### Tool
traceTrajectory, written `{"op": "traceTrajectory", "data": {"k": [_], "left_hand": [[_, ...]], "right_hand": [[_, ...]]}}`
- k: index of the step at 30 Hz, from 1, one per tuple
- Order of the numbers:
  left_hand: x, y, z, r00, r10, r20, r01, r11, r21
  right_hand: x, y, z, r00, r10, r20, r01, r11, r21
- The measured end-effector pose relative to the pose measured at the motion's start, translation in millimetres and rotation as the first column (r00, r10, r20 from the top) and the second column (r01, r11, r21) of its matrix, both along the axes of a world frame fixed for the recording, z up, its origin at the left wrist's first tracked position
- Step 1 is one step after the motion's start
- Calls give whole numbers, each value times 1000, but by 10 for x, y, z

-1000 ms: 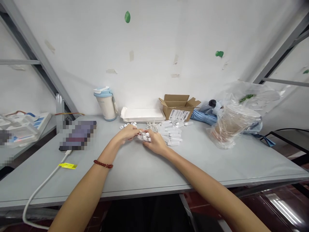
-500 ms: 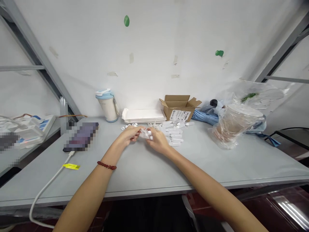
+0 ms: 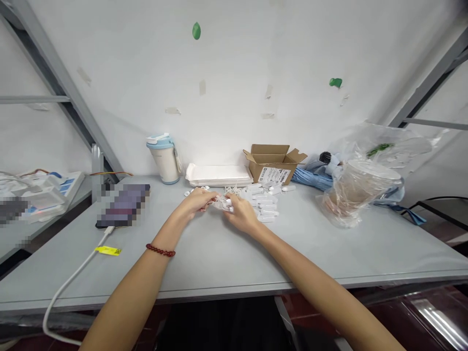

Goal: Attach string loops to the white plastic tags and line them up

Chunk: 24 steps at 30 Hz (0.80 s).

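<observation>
On smooth grey table | left hand, right hand | grip: both curled snugly round stringy white pieces

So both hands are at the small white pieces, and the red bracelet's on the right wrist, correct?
Not quite: the head view shows the red bracelet on the left wrist. The left hand and right hand are at the small white pieces.

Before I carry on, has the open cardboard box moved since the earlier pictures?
No. The open cardboard box keeps its place relative to the right-hand green wall mark; both drift slightly right in view together, which suggests camera movement.
</observation>
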State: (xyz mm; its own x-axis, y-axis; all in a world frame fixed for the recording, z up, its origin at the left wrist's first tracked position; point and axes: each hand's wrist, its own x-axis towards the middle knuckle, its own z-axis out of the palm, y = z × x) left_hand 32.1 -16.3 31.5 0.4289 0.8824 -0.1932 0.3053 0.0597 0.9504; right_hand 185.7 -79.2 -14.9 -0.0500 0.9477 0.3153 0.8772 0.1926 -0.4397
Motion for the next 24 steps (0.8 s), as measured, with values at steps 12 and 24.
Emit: {"op": "traceTrajectory", "data": {"k": [12, 24], "left_hand": [[-10, -2, 38, 993, -4, 120, 32, 973, -230], [6, 4, 61, 993, -25, 112, 52, 969, -242]], "right_hand": [[-7, 3, -7, 999, 25, 36, -28, 997, 77], [46, 36, -14, 997, 31, 70, -40, 991, 128]]}}
